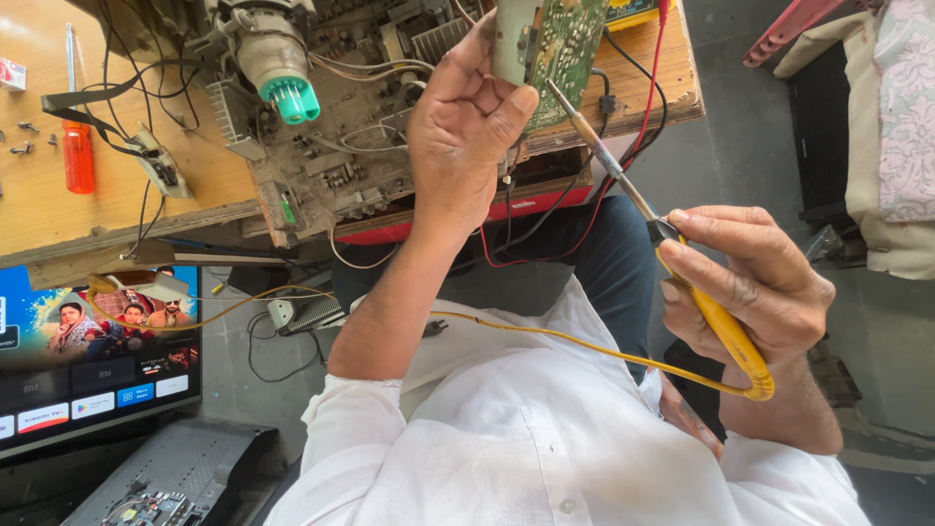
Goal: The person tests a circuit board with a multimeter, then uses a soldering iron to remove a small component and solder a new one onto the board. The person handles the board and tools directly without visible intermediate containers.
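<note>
At the front edge of the wooden workbench (pixel 58 209), the person's left hand (pixel 467 127) is closed around a small green circuit board (pixel 555 49), held upright above a large opened chassis board (pixel 331 146). The right hand (pixel 750 282) is closed on the yellow handle of a soldering iron (pixel 672 244); its tip rests on or just beside the green board's face, contact uncertain. Judged from this, soldering is in progress, not finished. A red-handled screwdriver (pixel 77 146) and loose screws (pixel 24 136) lie near the bench's left edge.
</note>
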Available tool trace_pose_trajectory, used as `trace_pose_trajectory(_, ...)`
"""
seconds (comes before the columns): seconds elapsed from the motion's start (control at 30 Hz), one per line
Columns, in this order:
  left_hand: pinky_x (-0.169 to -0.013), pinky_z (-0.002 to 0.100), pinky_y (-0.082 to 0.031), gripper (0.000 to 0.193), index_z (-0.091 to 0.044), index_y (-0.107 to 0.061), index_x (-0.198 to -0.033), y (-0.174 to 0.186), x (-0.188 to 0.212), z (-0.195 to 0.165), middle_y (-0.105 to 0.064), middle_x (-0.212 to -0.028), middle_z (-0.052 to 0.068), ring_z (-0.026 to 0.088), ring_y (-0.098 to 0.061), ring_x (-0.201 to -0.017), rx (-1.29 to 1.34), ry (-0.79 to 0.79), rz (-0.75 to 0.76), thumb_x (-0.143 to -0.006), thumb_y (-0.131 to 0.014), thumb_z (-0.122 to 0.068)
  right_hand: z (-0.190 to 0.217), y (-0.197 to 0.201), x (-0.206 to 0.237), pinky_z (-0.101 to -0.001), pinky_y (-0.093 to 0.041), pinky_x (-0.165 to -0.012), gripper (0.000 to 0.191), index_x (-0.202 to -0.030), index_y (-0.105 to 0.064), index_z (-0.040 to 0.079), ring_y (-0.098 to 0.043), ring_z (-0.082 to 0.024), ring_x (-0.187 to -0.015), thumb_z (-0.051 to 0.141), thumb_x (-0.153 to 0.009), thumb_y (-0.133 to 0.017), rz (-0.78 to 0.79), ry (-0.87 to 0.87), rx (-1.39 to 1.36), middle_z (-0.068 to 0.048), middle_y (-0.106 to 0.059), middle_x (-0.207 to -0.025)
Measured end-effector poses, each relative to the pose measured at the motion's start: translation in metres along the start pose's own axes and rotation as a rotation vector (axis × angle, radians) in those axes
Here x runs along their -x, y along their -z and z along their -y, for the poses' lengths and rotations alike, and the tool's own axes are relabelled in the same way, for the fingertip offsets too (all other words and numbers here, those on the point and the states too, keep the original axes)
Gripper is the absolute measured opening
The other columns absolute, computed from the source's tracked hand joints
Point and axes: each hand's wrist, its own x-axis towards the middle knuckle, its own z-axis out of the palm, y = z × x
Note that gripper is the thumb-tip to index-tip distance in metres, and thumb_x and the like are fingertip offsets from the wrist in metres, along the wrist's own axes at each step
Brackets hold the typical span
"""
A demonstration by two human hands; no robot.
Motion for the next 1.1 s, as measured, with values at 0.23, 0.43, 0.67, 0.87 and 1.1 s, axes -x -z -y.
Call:
trace_pose_trajectory(0.23,-0.119,0.033,-0.049,0.054,0.008,-0.043,-0.153,0.0,0.0,-0.003,-0.061,-0.143,0.018,0.019,-0.063,-0.131,-0.051,-0.005,0.026,-0.108,-0.072,-0.001,0.005,0.0,0.0,-0.0388,-0.062,-0.084,0.032,-0.106,-0.072,-0.002,-0.072,-0.036,-0.099,-0.004,-0.075,-0.082,0.01,0.003,0.054,-0.021,-0.067,-0.108)
trace_pose_trajectory(0.43,-0.12,0.033,-0.048,0.052,0.008,-0.043,-0.153,0.001,0.0,-0.003,-0.061,-0.142,0.018,0.018,-0.062,-0.132,-0.047,0.014,0.036,-0.109,-0.069,-0.002,0.008,0.001,0.003,-0.037,-0.063,-0.084,0.034,-0.106,-0.073,-0.001,-0.072,-0.035,-0.1,-0.009,-0.075,-0.081,0.029,-0.02,0.093,-0.02,-0.067,-0.109)
trace_pose_trajectory(0.67,-0.119,0.032,-0.047,0.05,0.007,-0.046,-0.152,0.003,0.0,-0.002,-0.064,-0.137,0.017,0.017,-0.062,-0.128,-0.002,0.063,0.044,-0.109,-0.069,-0.003,0.013,0.0,0.002,-0.0362,-0.062,-0.086,0.034,-0.107,-0.073,-0.001,-0.073,-0.034,-0.101,-0.01,-0.075,-0.081,0.039,-0.046,0.118,-0.019,-0.068,-0.109)
trace_pose_trajectory(0.87,-0.121,0.032,-0.045,0.052,0.006,-0.042,-0.154,0.001,-0.002,-0.008,-0.06,-0.142,0.015,0.016,-0.056,-0.13,0.17,0.15,0.027,-0.109,-0.067,0.0,0.013,-0.004,-0.001,-0.037,-0.061,-0.085,0.031,-0.107,-0.072,-0.002,-0.073,-0.034,-0.101,-0.008,-0.078,-0.082,0.022,-0.029,0.113,-0.019,-0.068,-0.108)
trace_pose_trajectory(1.1,-0.122,0.035,-0.045,0.053,0.005,-0.04,-0.156,-0.003,-0.001,-0.015,-0.057,-0.146,0.014,0.018,-0.057,-0.135,0.308,0.204,0.034,-0.11,-0.066,-0.003,0.009,-0.005,0.002,-0.039,-0.061,-0.084,0.027,-0.106,-0.072,-0.003,-0.072,-0.036,-0.098,-0.002,-0.081,-0.081,-0.002,-0.019,0.053,-0.023,-0.067,-0.106)
